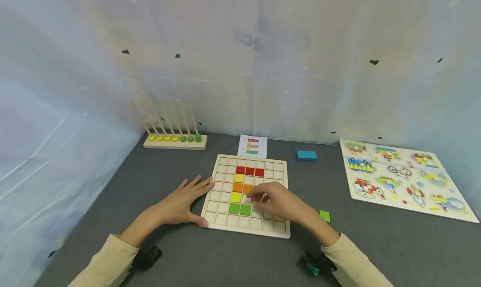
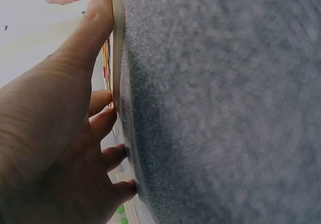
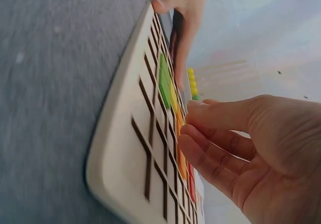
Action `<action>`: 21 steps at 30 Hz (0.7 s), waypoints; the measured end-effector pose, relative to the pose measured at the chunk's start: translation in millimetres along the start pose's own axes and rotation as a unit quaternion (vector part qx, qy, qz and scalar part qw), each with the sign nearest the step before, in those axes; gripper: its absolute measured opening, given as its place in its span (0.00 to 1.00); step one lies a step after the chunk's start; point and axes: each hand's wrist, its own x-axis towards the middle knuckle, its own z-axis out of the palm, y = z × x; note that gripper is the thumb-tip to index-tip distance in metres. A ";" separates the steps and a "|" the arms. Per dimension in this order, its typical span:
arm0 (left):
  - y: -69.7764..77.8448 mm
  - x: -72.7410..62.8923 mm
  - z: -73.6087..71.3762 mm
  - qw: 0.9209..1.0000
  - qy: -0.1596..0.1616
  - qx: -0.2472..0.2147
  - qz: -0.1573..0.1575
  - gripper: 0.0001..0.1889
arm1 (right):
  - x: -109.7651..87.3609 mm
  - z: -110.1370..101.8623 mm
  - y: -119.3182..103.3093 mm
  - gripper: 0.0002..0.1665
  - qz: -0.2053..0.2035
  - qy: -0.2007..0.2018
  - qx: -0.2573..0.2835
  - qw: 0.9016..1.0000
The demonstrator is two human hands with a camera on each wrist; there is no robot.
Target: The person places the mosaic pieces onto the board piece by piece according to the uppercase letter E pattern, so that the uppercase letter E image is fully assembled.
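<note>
A square wooden grid board (image 1: 248,233) lies in front of me. It bears red tiles (image 1: 249,171), yellow tiles (image 1: 236,197), orange tiles (image 1: 237,187) and green tiles (image 1: 234,208). My left hand (image 1: 184,201) rests at the board's left edge, fingers spread, its thumb at the near left corner. Over the middle of the board is my right hand (image 1: 276,200), fingers loosely bent and pointing down beside the orange tiles, some squares hidden under it. In the right wrist view a gap shows between the thumb (image 3: 215,114) and fingers, with nothing visible there.
A pattern card (image 1: 252,146) lies behind the board. A loose green tile (image 1: 325,216) is by my right forearm, and a blue block (image 1: 306,155) sits farther back. At the back left stands a peg rack with beads (image 1: 175,143); a picture puzzle board (image 1: 407,180) lies right.
</note>
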 end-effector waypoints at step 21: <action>-1.3 0.3 0.6 1.000 0.002 -0.004 0.003 0.62 | -95.3 -63.1 46.1 0.18 0.112 0.073 -0.089 0.987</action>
